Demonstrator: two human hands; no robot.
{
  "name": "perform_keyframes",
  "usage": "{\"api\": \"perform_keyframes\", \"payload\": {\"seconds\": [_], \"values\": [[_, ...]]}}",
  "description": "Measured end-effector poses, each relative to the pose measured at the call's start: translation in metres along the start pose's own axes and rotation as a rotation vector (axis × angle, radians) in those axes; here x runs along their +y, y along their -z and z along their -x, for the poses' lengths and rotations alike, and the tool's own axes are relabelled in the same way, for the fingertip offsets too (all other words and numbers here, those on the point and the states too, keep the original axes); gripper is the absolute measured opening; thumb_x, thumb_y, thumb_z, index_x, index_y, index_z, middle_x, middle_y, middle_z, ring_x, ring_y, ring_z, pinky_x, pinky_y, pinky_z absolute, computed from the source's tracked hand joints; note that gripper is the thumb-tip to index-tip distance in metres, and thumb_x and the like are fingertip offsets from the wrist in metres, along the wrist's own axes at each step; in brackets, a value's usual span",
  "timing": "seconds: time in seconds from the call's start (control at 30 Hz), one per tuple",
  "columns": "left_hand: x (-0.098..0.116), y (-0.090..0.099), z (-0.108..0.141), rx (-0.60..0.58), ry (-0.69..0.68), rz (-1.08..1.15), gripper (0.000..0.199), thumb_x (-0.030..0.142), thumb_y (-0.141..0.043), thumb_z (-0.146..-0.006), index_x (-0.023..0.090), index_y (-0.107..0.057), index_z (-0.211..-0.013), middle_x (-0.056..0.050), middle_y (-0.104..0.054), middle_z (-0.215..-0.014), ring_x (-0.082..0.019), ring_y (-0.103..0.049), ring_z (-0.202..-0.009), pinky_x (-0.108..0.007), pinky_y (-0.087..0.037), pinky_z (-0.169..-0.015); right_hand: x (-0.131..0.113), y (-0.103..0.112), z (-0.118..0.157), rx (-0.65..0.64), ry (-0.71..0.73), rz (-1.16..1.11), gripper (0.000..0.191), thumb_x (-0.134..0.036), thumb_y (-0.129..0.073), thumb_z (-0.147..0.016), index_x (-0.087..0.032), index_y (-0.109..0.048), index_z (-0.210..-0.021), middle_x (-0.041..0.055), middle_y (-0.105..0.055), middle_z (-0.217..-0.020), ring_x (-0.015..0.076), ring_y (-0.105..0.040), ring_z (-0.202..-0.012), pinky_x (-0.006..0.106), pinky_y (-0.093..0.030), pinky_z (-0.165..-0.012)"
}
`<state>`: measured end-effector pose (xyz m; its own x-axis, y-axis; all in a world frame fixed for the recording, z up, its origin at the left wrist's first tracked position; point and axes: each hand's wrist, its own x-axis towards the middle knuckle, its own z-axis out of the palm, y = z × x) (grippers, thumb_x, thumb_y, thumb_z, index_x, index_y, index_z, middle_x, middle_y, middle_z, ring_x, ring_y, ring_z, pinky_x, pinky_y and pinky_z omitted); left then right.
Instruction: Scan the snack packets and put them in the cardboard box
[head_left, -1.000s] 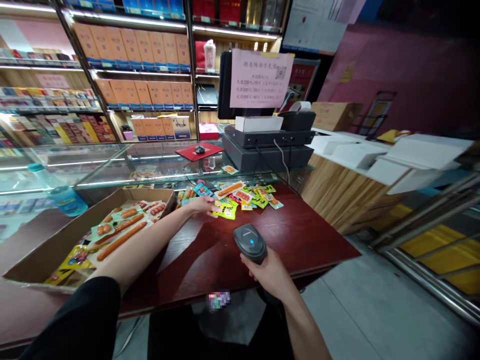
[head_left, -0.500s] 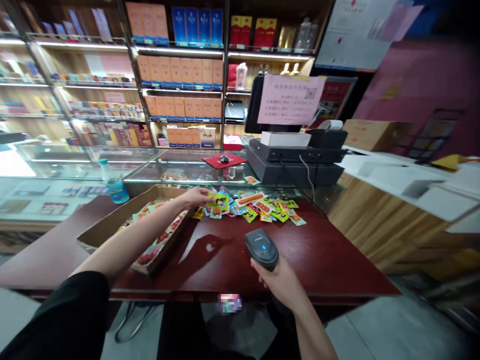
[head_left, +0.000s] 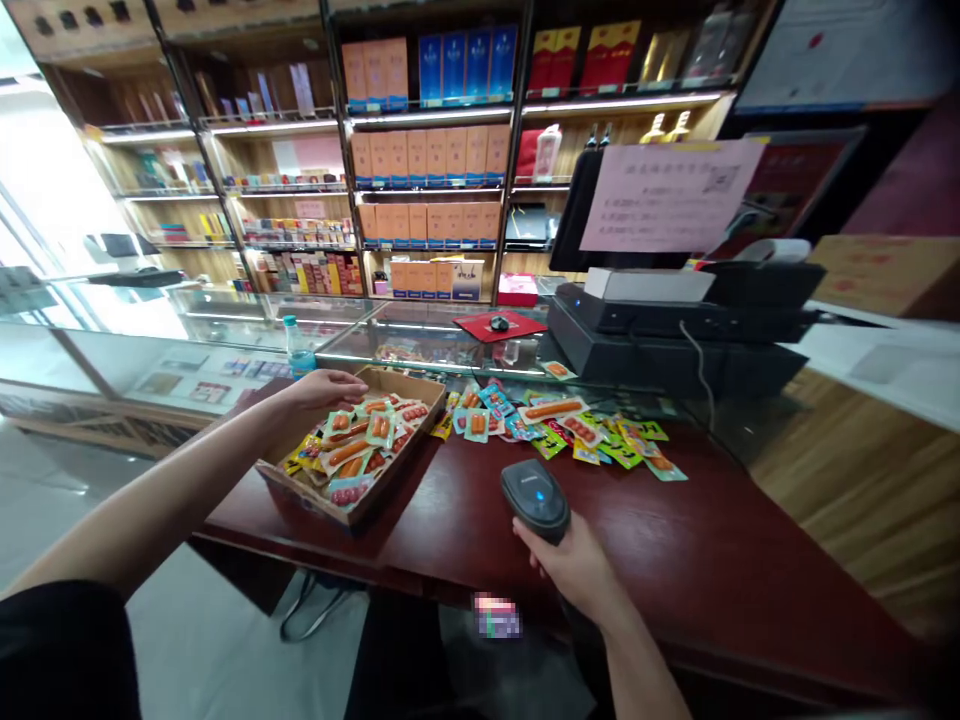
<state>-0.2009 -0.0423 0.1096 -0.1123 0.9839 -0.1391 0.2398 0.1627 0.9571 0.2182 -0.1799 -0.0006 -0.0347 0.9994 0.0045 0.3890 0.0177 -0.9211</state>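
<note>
My right hand (head_left: 574, 560) is wrapped round the handle of a dark grey barcode scanner (head_left: 535, 497), whose blue light is lit, over the front of the table. Over the far left side of a shallow cardboard box (head_left: 401, 475) hovers my left hand (head_left: 326, 388), palm down with its fingers stretched out; no packet shows in it. Inside the box lie several packaged sausage snacks (head_left: 349, 455), mostly in clear or pale wrappers. To the box's right, a loose pile of small snack packets (head_left: 555, 425), green, blue and clear, spreads along the back of the table.
The dark red wooden table (head_left: 465, 530) meets a glass display counter (head_left: 420, 335). On the counter are a black cash register (head_left: 637, 340), a mouse on a red mouse pad (head_left: 517, 325) and a blue bottle (head_left: 300, 358). Lit shelves (head_left: 427, 190) stand behind.
My left hand has gone from the packet pile, where it held a green packet, left to above the box. The view has turned left. My right hand still holds the scanner.
</note>
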Motion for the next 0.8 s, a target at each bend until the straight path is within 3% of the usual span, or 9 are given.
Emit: {"api": "perform_keyframes", "payload": {"seconds": [0.17,0.43,0.53,0.6,0.7,0.8], "values": [[0.009,-0.07,-0.022,-0.211,-0.02,-0.028,0.053,0.044,-0.094,-0.048,0.011,-0.074,-0.085,-0.008,-0.074,-0.079,-0.016,-0.07,-0.072,-0.026,-0.058,-0.067,0.01,0.013,0.007,0.066,-0.009,-0.028,0.034,-0.049,-0.068,-0.078,-0.015,-0.066,-0.083,0.0047,-0.067,-0.058,0.0185,-0.064,-0.049,0.026,-0.046,-0.044],[0.014,-0.242,-0.071,-0.476,-0.184,-0.159,0.049,0.047,-0.09,-0.053,0.014,-0.075,-0.086,-0.006,-0.073,-0.078,-0.016,-0.066,-0.07,-0.028,-0.055,-0.065,0.024,0.047,0.025,0.19,-0.081,-0.071,0.034,-0.05,-0.068,-0.079,-0.017,-0.064,-0.086,0.0022,-0.065,-0.056,0.0183,-0.063,-0.047,0.025,-0.045,-0.043],[0.011,-0.299,-0.089,-0.424,-0.341,-0.369,0.04,0.042,-0.086,-0.061,0.015,-0.077,-0.088,-0.006,-0.073,-0.078,-0.019,-0.067,-0.074,-0.028,-0.053,-0.07,0.03,0.06,0.031,0.249,-0.107,-0.07,0.032,-0.048,-0.069,-0.079,-0.017,-0.063,-0.083,0.0032,-0.066,-0.058,0.0177,-0.063,-0.049,0.024,-0.045,-0.044],[0.009,-0.329,-0.098,-0.345,-0.492,-0.566,0.036,0.035,-0.083,-0.066,0.017,-0.077,-0.096,-0.008,-0.074,-0.089,-0.023,-0.068,-0.088,-0.029,-0.052,-0.08,0.033,0.068,0.034,0.278,-0.127,-0.058,0.03,-0.046,-0.068,-0.079,-0.017,-0.063,-0.081,0.0033,-0.066,-0.056,0.0177,-0.062,-0.048,0.024,-0.045,-0.043],[0.004,-0.362,-0.106,-0.284,-0.703,-0.838,0.048,0.026,-0.075,-0.072,0.018,-0.071,-0.119,-0.013,-0.069,-0.114,-0.029,-0.063,-0.109,-0.033,-0.047,-0.095,0.038,0.08,0.039,0.317,-0.135,-0.055,0.029,-0.045,-0.068,-0.08,-0.017,-0.065,-0.084,0.0028,-0.064,-0.054,0.0181,-0.062,-0.048,0.025,-0.045,-0.043],[0.001,-0.382,-0.106,-0.286,-0.798,-0.996,0.053,0.02,-0.067,-0.076,0.018,-0.064,-0.129,-0.014,-0.063,-0.124,-0.028,-0.058,-0.117,-0.033,-0.044,-0.101,0.041,0.088,0.043,0.351,-0.122,-0.065,0.031,-0.045,-0.069,-0.08,-0.016,-0.068,-0.092,0.0032,-0.066,-0.057,0.0191,-0.064,-0.05,0.025,-0.047,-0.045]]}}
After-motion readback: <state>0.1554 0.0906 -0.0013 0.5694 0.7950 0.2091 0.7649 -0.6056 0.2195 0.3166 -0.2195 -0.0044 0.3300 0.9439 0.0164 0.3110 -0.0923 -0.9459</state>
